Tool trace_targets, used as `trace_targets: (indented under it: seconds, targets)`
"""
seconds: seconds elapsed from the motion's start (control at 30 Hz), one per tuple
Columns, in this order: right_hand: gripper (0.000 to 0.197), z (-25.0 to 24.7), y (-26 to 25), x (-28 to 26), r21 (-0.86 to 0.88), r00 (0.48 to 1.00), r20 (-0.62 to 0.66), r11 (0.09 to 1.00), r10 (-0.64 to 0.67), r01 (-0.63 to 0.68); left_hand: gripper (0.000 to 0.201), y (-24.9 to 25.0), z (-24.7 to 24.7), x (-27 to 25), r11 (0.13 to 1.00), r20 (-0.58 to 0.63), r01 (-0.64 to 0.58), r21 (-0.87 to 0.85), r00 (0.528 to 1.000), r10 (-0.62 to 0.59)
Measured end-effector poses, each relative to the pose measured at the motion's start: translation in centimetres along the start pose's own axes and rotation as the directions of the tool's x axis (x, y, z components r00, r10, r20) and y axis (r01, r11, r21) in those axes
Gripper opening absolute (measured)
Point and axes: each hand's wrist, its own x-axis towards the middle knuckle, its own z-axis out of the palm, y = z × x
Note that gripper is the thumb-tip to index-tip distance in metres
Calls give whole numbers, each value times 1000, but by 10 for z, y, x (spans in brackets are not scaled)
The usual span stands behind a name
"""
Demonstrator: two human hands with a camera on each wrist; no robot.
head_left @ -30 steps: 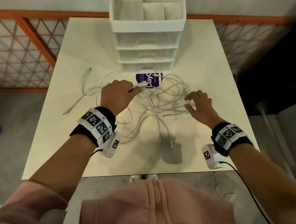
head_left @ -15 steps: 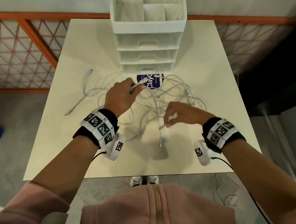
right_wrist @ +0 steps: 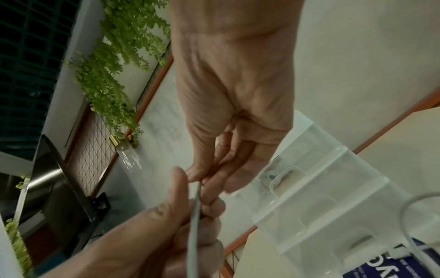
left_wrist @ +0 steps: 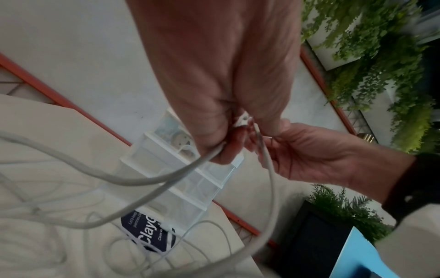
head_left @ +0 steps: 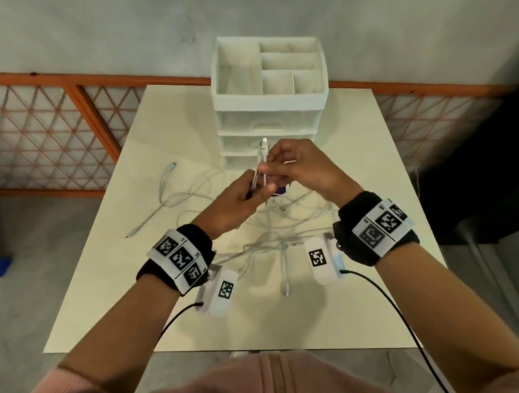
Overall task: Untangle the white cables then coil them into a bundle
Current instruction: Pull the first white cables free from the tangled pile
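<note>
Sticker (head_left: 279,190) mostly behind hands (head_left: 269,181)

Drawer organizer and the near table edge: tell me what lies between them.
In the head view, between the drawer organizer and the table edge lie the tangled white cables and a purple label, with both hands raised above them.

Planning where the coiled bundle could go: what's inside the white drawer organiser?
The organiser's open top compartments look empty from the head view. A translucent drawer holds a coiled white cable, seen from the left wrist. The lower drawers' contents are too hazy to tell.
</note>
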Motion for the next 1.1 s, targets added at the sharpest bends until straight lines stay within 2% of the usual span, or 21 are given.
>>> trace_targets:
  seconds: [0.07,0.13,0.17,0.23,0.3,0.33,0.4,0.47,0.5,0.6,0.67,0.7,0.77,0.8,0.87,0.9,0.97,1.0,1.1]
  targets:
    - [14,2,-3,2,-35,999,-26,999,-29,28,22,-1,-1,-2,1000,12,5,-30,1000,-4]
    - [20,5,-1,2,-44,999,-40,999,-34,32,28,3,-4,-3,998,-35,11,-61,999,-14]
    - [26,6,2,2,-3,1000,-4,1000,-26,26,28,8,-6,-3,995,-73,3,-104,997,-10]
    - [44,10,7,1,94,980,199,995,-31,12,25,21,-12,-4,967,-124,-35,-254,992,4]
    - [54,21,11,0,32,904,427,999,0,-15,28,31,-20,-3,912,-122,-71,-404,992,23]
    - [47,27,11,0,-39,868,496,999,35,-18,30,36,-24,-4,884,-112,-74,-461,993,24]
    - [26,39,13,3,-126,844,533,992,63,5,32,44,-33,-6,846,-105,-96,-524,993,48]
    - [5,43,17,8,-169,863,503,985,52,39,32,48,-40,-9,870,-138,-167,-464,984,115]
    - [4,40,20,12,-218,876,480,974,52,62,32,48,-44,-10,881,-162,-198,-430,977,140]
    - [13,27,31,19,-478,899,428,867,92,139,33,46,-58,-16,892,-274,-240,-383,952,139]
    - [21,17,41,22,-625,921,367,768,129,141,33,47,-65,-21,907,-347,-237,-348,931,111]
    - [24,12,43,24,-650,938,322,750,127,121,32,47,-67,-23,922,-369,-235,-308,923,112]
    - [22,6,36,23,-587,961,264,804,82,93,26,41,-70,-26,973,-385,-217,-80,907,170]
    - [20,4,26,21,-528,966,254,844,48,96,24,37,-69,-25,980,-347,-185,79,916,201]
    - [16,2,2,18,-400,970,241,909,-18,116,30,27,-66,-22,939,-245,-78,335,955,166]
    - [14,3,-12,15,-352,970,235,925,-63,146,28,24,-64,-20,921,-207,-42,388,970,131]
    - [14,3,-34,13,-312,963,218,924,-156,220,16,23,-60,-17,915,-189,-53,400,972,139]
    - [15,3,-42,13,-293,961,207,925,-184,241,21,25,-60,-16,924,-219,-73,374,962,164]
    - [16,-2,-49,12,-192,962,205,956,-183,222,22,31,-68,-14,961,-377,-170,218,894,243]
